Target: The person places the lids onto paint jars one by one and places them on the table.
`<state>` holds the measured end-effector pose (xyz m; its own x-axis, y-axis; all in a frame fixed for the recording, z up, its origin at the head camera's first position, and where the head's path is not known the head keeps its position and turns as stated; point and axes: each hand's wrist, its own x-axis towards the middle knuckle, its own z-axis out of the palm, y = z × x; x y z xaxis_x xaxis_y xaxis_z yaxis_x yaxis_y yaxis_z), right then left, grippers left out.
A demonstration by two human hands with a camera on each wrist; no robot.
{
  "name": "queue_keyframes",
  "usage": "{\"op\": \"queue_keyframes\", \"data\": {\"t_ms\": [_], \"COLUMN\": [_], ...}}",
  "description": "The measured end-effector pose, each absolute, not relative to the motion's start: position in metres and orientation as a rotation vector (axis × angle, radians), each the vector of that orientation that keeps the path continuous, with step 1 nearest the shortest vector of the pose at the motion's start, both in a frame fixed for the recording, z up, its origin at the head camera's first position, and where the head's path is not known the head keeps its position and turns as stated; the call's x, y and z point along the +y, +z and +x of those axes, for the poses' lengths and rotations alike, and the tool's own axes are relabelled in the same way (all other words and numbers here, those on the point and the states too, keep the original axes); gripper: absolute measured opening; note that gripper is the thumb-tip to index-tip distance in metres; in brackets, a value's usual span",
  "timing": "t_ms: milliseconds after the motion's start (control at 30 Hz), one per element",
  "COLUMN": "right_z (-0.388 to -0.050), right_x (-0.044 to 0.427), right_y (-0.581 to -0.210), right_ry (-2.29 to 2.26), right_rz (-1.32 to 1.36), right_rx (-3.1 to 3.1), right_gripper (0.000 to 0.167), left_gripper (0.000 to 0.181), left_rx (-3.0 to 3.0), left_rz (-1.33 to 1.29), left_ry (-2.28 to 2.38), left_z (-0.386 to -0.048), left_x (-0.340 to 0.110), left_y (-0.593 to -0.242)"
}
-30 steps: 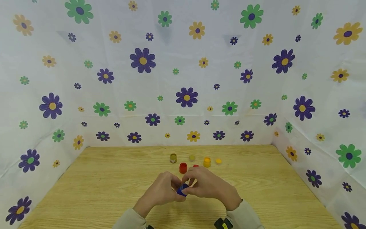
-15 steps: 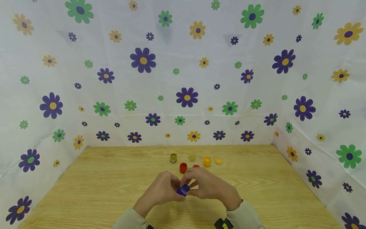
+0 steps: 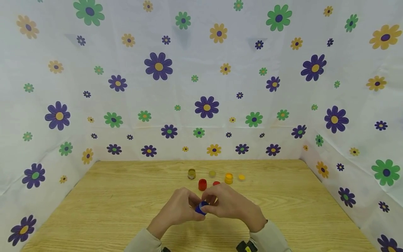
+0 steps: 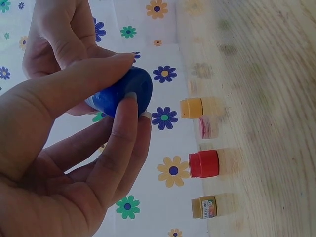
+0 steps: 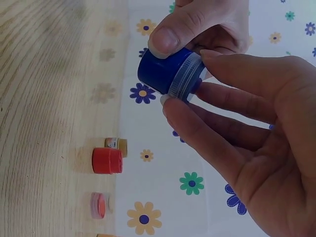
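Blue jar aloft over table, tilted, between both hands. Left hand pinches its body, thumb against fingers; right hand pinches the ribbed cap. Step, as judged: working the cap; looseness cannot be told. Next move calls for steady left grip, right twist or pull.
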<state>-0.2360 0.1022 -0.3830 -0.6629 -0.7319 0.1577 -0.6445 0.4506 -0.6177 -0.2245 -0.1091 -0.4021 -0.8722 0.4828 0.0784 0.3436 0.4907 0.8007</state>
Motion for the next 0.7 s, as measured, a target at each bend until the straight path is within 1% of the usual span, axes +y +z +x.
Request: {"op": "queue_keyframes", "data": {"t_ms": [233,367,467,700], "right_z": [-0.2371,-0.2366,-0.2359,-0.2357], "right_x": [0.1035,0.1044,0.1034,0.1017], "right_y": [-0.3837,-0.384,-0.3839,-0.3849], "right_ry": [-1.019,-1.035,-1.054,-1.067], "right_rz": [-1.212,-1.27,-1.322,-1.341], "right_rx": [2.573,2.555,2.513,2.478], "right_gripper": [0.017,0.024,0.025,0.023], "left_gripper": [0.024,0.025,0.025,0.024], "left_rx": [2.586,2.599,2.602,2.591], "left_rz": [0.708,0.703,0.71,0.723], "left_ry": [1.311,1.303,1.304,1.319], "left_z": [-0.2247,-0.2251,-0.2259,-0.2266], "left_x": [-0.1099,-0.1111,-0.1118,-0.112], "left_y": [-0.4011,-0.4008,-0.4012,-0.4023]}}
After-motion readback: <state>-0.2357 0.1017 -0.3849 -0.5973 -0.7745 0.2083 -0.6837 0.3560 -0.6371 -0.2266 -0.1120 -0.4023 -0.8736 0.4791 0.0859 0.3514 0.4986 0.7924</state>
